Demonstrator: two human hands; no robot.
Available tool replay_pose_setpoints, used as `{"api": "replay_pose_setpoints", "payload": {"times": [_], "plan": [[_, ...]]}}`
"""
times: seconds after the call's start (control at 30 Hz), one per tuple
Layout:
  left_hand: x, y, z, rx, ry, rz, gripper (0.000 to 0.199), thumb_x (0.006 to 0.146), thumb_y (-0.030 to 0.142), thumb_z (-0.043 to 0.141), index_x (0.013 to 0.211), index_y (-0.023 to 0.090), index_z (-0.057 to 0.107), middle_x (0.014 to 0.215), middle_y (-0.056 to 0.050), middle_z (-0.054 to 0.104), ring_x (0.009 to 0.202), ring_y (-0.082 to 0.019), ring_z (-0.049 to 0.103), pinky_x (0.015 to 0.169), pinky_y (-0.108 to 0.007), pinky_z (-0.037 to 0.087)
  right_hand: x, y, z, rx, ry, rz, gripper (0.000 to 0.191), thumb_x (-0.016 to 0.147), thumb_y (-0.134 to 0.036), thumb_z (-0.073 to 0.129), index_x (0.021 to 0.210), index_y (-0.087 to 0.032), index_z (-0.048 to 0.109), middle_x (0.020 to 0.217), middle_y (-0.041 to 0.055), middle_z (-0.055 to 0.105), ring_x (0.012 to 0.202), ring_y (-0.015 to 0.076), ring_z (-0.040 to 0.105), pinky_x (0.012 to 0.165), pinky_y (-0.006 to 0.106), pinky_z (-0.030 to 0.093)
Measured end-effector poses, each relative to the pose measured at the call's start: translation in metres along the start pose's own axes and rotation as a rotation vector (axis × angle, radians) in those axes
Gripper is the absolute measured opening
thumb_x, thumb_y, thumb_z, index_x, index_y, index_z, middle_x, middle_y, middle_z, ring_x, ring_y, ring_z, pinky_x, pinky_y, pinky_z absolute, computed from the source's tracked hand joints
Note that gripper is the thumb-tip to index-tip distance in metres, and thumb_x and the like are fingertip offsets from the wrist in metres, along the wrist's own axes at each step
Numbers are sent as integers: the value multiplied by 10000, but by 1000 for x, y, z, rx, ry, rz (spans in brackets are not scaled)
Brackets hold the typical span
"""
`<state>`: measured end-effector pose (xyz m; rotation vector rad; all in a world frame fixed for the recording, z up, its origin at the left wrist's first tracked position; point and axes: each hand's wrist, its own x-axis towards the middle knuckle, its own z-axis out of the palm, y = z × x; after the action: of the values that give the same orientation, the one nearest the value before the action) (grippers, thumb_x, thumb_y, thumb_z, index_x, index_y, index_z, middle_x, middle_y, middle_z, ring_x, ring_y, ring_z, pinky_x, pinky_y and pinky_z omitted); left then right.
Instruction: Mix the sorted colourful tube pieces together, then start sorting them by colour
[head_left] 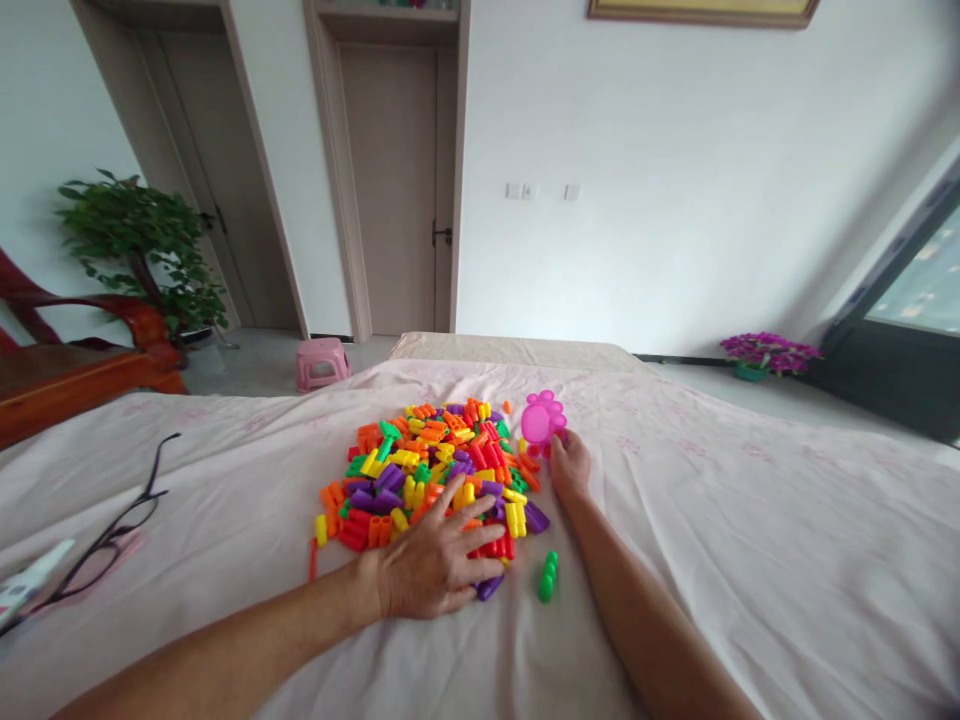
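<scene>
A heap of plastic toy building pieces [427, 455] in red, orange, yellow, green and purple lies on the pale cloth. My left hand [442, 555] rests on the near side of this heap, palm down and fingers spread. At the heap's right edge, my right hand [570, 463] grips a pink paw-shaped plastic piece [537, 424] by its lower right edge. Several pieces lie close by the paw shape. A single green knobbly piece [549, 577] sits apart, between my two forearms.
Black-framed glasses [112, 530] and a white stick-like object [34, 580] lie at the left on the cloth [750, 540]. Beyond are a pink stool [322, 365], a wooden chair [82, 350], a leafy plant [142, 250] and purple flowers [769, 350].
</scene>
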<state>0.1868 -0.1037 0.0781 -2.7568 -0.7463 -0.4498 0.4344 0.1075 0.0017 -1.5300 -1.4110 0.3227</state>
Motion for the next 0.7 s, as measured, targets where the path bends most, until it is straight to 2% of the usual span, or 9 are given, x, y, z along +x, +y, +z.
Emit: {"api": "replay_pose_setpoints", "payload": {"times": [0.17,0.27,0.33,0.4,0.5,0.57,0.63,0.7], "plan": [[1,-33,12,8,104,-151,302,872,343,573,1166,318,638,1214,-17,656,1372,-299,380,1161,-647,5,-3,0,-1,-10,-8,-10,396,820,-396,365,955,-173,663,864,89,706,763,231,608,643,285,415],[4,-39,15,31,175,-322,223,885,339,552,1060,290,681,1234,-29,652,1342,-304,415,1161,-654,11,0,-1,-2,-19,-19,-15,396,842,-389,359,989,-167,653,857,84,703,753,220,606,630,275,411],[11,-34,12,70,211,-406,247,887,313,541,1089,277,678,1303,-60,614,1347,-322,400,1151,-671,26,7,-5,-2,-72,-30,-17,386,861,-377,356,1013,-168,642,877,83,701,761,213,609,636,272,405],[22,-22,8,79,222,-358,327,884,338,536,1187,273,640,1385,-86,551,1367,-336,365,1144,-680,52,21,-12,-1,-180,-50,-2,369,884,-361,355,1041,-178,634,904,81,701,780,210,615,648,273,395],[45,6,11,8,141,-38,379,897,476,483,1193,286,625,1401,-52,536,1391,-312,327,1154,-638,122,47,-28,2,-389,-88,-19,360,929,-331,345,1126,-205,619,940,84,701,818,216,625,677,288,383],[61,22,22,-1,68,120,414,929,506,396,1146,253,643,1334,-62,583,1367,-298,364,1154,-605,161,62,-41,6,-510,-139,-100,360,952,-292,333,1164,-220,614,979,96,697,863,227,627,697,300,382],[74,28,36,7,48,124,420,931,524,385,1071,244,664,1228,-81,634,1317,-295,425,1151,-597,164,71,-53,11,-600,-223,-209,359,955,-240,336,1171,-229,621,1035,102,690,933,237,617,719,305,386],[80,26,46,44,34,69,351,936,469,418,1004,240,674,1103,-81,671,1257,-290,481,1150,-602,142,72,-65,16,-650,-322,-308,358,943,-186,357,1175,-237,625,1085,93,683,1004,234,598,747,296,389]]}}
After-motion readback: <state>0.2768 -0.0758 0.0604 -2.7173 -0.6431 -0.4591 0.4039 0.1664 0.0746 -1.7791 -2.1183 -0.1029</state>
